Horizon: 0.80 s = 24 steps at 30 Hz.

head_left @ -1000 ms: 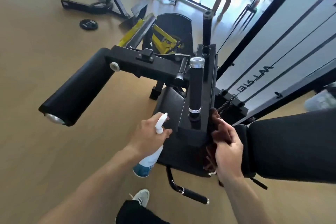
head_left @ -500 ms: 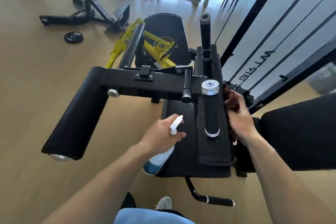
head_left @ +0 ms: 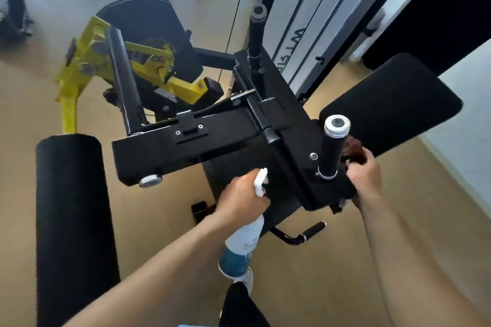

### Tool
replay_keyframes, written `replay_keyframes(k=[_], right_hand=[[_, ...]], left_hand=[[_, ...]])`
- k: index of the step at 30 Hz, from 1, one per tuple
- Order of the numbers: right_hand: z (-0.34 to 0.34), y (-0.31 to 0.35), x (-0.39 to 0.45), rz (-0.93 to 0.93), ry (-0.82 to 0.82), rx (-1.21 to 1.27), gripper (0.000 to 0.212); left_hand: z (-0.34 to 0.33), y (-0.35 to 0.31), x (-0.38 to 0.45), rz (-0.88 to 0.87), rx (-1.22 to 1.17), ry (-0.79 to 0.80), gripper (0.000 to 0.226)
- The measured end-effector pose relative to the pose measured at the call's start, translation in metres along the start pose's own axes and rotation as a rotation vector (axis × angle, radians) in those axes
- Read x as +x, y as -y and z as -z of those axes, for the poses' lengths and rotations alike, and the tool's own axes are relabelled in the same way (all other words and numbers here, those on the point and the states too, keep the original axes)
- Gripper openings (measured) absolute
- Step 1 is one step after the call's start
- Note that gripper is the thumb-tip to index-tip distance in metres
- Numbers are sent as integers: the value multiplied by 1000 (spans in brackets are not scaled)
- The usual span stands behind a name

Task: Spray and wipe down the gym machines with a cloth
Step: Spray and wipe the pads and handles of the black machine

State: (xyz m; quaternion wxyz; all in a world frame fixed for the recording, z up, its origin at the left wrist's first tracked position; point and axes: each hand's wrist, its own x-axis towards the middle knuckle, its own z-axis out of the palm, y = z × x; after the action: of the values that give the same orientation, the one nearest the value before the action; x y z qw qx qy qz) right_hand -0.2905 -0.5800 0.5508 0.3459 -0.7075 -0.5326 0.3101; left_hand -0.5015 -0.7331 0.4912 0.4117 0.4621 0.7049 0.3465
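left hand [head_left: 240,200] grip wrapped round spray bottle [head_left: 240,248] | right hand [head_left: 364,174] grip clutched brown cloth [head_left: 353,151] against black machine frame [head_left: 212,138]

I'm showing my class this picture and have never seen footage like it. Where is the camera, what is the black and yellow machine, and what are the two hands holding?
The camera is worn on the person's head and looks down, so both arms reach in from below. The left hand grips a white spray bottle. The right hand holds a dark reddish cloth against the right side of a black gym machine, beside an upright black handle with a silver cap. The machine has a padded roller on the left, a flat black pad on the right and a yellow lever behind, standing on a tan floor.
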Motion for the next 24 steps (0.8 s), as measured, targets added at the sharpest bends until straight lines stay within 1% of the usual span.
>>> replay_keyframes(k=[2, 3, 5, 9, 11, 15, 19, 24], right_hand=[[3, -11, -19, -133, -173, 185, 34], [4, -21, -30, -195, -231, 270, 33], [5, -52, -56, -361, -253, 328, 38], [1, -127, -101, -582, -103, 327, 40], [-5, -145, -125, -645, -34, 310, 40], [-16, -161, -168, -766, 34, 404, 38], [-23, -173, -199, -789, 80, 370, 35], [-20, -178, -213, -765, 102, 340, 27]], left_hand=[[1, 1, -3, -6, 15, 42, 23], [0, 1, -4, -5, 24, 54, 21], [-2, 1, -7, 16, 25, 71, 19], [-2, -1, -10, 12, 13, 89, 21], [1, -2, -12, 24, 7, 75, 21], [2, -7, -21, 43, 46, 53, 19], [-9, -14, -37, -42, 133, 99, 27], [-25, -16, -54, -33, 120, 96, 19]])
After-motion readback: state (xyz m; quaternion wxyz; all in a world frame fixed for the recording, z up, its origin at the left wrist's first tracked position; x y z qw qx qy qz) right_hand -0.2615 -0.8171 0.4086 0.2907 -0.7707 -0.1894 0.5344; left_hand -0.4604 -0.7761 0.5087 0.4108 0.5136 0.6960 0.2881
